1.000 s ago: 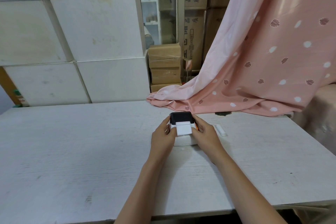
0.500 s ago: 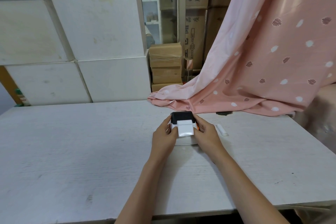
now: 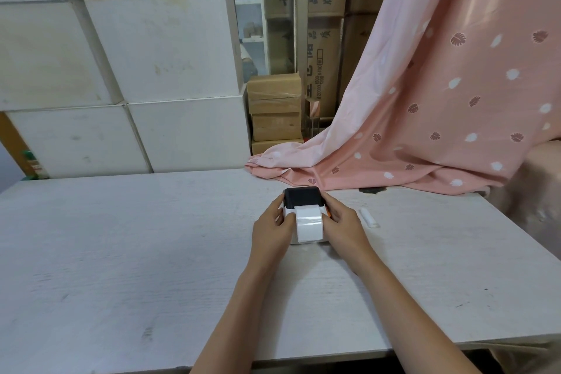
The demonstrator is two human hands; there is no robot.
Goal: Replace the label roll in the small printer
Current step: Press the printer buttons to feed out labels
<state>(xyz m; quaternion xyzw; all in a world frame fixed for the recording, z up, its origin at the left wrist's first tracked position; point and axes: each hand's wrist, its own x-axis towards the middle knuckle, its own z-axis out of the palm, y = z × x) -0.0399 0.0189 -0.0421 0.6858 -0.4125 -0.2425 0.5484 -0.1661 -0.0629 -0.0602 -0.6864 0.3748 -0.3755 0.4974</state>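
A small white printer (image 3: 309, 240) with a black lid (image 3: 302, 197) stands on the white table (image 3: 121, 252), a little right of centre. A white strip of label paper (image 3: 308, 223) comes out from under the lid and lies over the printer's front. My left hand (image 3: 271, 232) grips the printer's left side, thumb by the paper's edge. My right hand (image 3: 344, 226) grips its right side, where a bit of orange shows. The roll itself is hidden inside.
A small white tube-like piece (image 3: 368, 217) lies on the table just right of my right hand. Pink patterned cloth (image 3: 425, 130) drapes onto the table's far right. White boxes (image 3: 151, 85) and brown cartons (image 3: 274, 112) stand behind the table.
The strip of label paper hanging over the printer's front looks slightly longer than before. Both hands stay on the printer's sides.
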